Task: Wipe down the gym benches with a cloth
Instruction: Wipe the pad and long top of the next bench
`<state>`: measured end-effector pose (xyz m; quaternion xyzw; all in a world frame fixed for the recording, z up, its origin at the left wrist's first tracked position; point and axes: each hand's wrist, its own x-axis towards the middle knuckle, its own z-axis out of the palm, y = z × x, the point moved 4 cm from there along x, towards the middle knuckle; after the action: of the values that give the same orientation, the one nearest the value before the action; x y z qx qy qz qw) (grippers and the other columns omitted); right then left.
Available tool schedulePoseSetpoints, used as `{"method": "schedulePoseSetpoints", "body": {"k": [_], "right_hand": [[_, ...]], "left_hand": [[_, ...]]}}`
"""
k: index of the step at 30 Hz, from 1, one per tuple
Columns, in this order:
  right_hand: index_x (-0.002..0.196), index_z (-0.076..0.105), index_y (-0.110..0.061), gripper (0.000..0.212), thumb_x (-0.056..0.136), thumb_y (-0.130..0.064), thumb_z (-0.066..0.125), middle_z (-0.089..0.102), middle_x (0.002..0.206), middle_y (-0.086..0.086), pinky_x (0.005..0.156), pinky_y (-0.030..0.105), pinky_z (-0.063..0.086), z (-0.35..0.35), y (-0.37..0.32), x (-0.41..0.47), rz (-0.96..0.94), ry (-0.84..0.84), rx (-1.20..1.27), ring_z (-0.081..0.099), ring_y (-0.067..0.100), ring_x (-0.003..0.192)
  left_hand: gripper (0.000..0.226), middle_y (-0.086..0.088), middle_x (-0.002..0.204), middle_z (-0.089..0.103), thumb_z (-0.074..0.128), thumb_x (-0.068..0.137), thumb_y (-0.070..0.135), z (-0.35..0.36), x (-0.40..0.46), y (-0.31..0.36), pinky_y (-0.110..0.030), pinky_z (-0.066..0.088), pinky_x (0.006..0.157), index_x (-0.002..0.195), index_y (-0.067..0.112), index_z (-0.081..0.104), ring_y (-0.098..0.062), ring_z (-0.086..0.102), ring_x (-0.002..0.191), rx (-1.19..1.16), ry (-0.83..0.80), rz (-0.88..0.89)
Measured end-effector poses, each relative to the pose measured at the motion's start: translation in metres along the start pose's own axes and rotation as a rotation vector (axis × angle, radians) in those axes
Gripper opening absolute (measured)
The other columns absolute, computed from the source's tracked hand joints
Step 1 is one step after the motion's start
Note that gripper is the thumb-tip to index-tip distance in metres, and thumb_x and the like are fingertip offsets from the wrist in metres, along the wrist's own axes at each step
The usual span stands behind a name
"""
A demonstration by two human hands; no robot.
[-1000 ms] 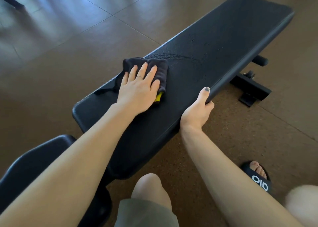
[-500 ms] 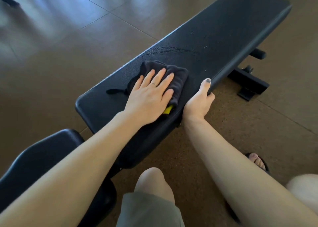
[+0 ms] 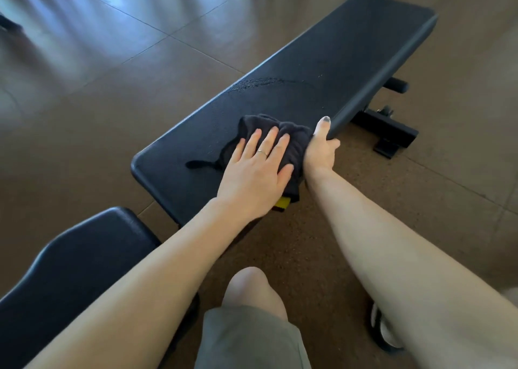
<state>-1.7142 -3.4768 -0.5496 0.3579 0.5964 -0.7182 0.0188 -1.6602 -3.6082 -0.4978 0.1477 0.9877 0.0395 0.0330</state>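
A long black padded gym bench (image 3: 330, 60) runs from the middle of the head view to the upper right. A dark cloth (image 3: 291, 141) with a yellow tag lies on the bench pad near its right edge. My left hand (image 3: 255, 172) presses flat on the cloth, fingers spread, a ring on one finger. My right hand (image 3: 319, 147) grips the bench's right edge just beside the cloth, thumb on top. A streak of wet droplets (image 3: 260, 83) shows on the pad beyond the cloth.
A second black padded seat (image 3: 70, 262) sits at the lower left. The bench's black metal foot (image 3: 392, 133) sticks out on the right. The floor (image 3: 98, 94) is brown tile. My knee (image 3: 249, 287) and a sandalled foot (image 3: 384, 329) are at the bottom.
My left hand has slid the cloth across the pad from its left side toward the right edge, until it touches my right hand. The right hand keeps its grip on the edge.
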Motion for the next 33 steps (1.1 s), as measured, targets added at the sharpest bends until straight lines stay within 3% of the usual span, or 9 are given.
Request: {"method": "schedulePoseSetpoints", "body": {"k": [3,7,11,15,16,21,25,27,33], "right_hand": [[0.158,0.027,-0.014,0.08,0.101,-0.068,0.04,0.046,0.155,0.013,0.117,0.057,0.038,-0.017,-0.002,-0.006,0.075,-0.181,0.014,0.048,0.038,0.139],[0.138,0.046,-0.021,0.049,0.107,-0.058,0.036,0.068,0.111,0.01,0.1,0.048,0.056,-0.052,-0.001,-0.003,0.136,-0.292,0.052,0.07,0.031,0.103],[0.151,0.041,-0.018,0.064,0.105,-0.063,0.038,0.062,0.134,0.019,0.102,0.049,0.056,-0.06,-0.004,-0.002,0.22,-0.368,0.115,0.068,0.035,0.101],[0.156,0.038,-0.016,0.081,0.099,-0.074,0.038,0.055,0.147,0.022,0.061,0.038,0.061,-0.055,-0.025,0.004,0.298,-0.433,0.091,0.066,0.039,0.106],[0.157,0.037,-0.017,0.082,0.099,-0.074,0.038,0.054,0.149,0.022,0.061,0.038,0.059,-0.055,-0.031,0.009,0.297,-0.436,0.085,0.063,0.041,0.118],[0.16,0.032,-0.028,0.094,0.085,-0.084,0.048,0.044,0.161,0.012,0.115,0.063,0.038,-0.054,-0.061,0.069,0.282,-0.37,0.171,0.045,0.039,0.144],[0.151,0.042,-0.038,0.134,0.035,-0.099,0.066,0.05,0.155,0.001,0.113,0.068,0.036,-0.039,-0.06,0.14,0.286,-0.309,0.136,0.051,0.037,0.137],[0.148,0.046,-0.036,0.14,0.025,-0.098,0.07,0.055,0.149,-0.001,0.111,0.067,0.039,-0.037,-0.069,0.141,0.292,-0.271,0.137,0.055,0.036,0.13],[0.152,0.041,-0.016,0.1,0.08,-0.079,0.066,0.052,0.148,0.004,0.108,0.047,0.049,-0.041,-0.085,0.127,0.257,-0.131,0.077,0.056,0.032,0.129]], "left_hand": [[0.063,0.003,0.172,0.0,0.02,0.108,0.05,-0.003,-0.001,0.01,-0.041,-0.001,0.126,0.164,0.027,0.004,-0.022,-0.003,0.158,0.019,-0.03,0.003],[0.062,0.005,0.171,-0.002,0.02,0.107,0.046,0.0,-0.055,0.005,-0.041,0.005,0.129,0.163,0.029,0.0,-0.019,-0.005,0.157,0.094,-0.011,-0.001],[0.061,0.006,0.17,0.001,0.022,0.108,0.044,0.002,-0.057,0.01,-0.04,0.005,0.128,0.163,0.029,0.003,-0.02,-0.002,0.157,0.117,-0.013,-0.052],[0.06,0.002,0.171,0.007,0.021,0.109,0.043,0.002,-0.015,0.027,-0.04,0.008,0.128,0.164,0.025,0.008,-0.023,0.004,0.158,0.116,0.041,-0.042],[0.059,0.001,0.171,0.009,0.022,0.109,0.043,0.002,0.003,0.033,-0.041,0.01,0.128,0.164,0.024,0.01,-0.024,0.006,0.158,0.11,0.054,-0.038],[0.058,0.001,0.17,0.014,0.026,0.11,0.043,0.005,0.05,0.054,-0.041,0.013,0.128,0.163,0.024,0.014,-0.024,0.01,0.157,0.116,0.065,-0.056],[0.059,0.004,0.17,0.013,0.026,0.109,0.044,0.006,0.019,0.046,-0.041,0.017,0.127,0.163,0.026,0.013,-0.021,0.01,0.157,0.167,0.056,-0.084],[0.059,0.004,0.169,0.015,0.024,0.108,0.046,0.007,0.011,0.046,-0.041,0.018,0.126,0.163,0.027,0.015,-0.021,0.012,0.157,0.177,0.034,-0.131],[0.059,0.005,0.17,0.011,0.023,0.108,0.049,0.002,0.069,0.061,-0.036,0.005,0.126,0.163,0.029,0.014,-0.02,0.005,0.158,0.119,0.042,-0.187]]}}
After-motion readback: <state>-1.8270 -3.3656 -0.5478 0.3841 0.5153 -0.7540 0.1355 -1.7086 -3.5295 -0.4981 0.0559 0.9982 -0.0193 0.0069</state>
